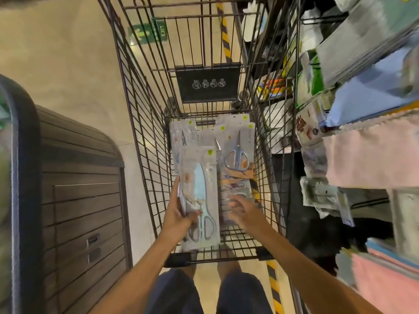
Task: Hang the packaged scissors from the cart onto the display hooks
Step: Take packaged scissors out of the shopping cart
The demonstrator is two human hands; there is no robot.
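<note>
The wire cart (pixel 145 123) stands directly in front of the person, its basket open to the head camera. Packaged scissors lie in a loose pile (pixel 235 155) on the cart floor, toward the far end of the basket below the black placard (pixel 207 83) on the cart's front panel.

The left hand (pixel 179 211) is inside the cart at the near-left part of the basket. It grips a pack of pale blue scissors (pixel 200 196) by its left edge: the thumb lies along the pack's side and the curled fingers overlap the front film near the handles. The pack is raised above the pile and tilted.

The right hand (pixel 241 210) is inside the cart on the near-right, just beside the held pack. Its fingers are spread and loosely bent over the packs below; the image is blurred here, so it cannot be told whether they have hold of anything.

To the right of the cart, display shelving (pixel 362 87) carries packaged goods and pink cloths (pixel 371 155). To the left of the cart stands a dark slatted cabinet (pixel 84 200).
</note>
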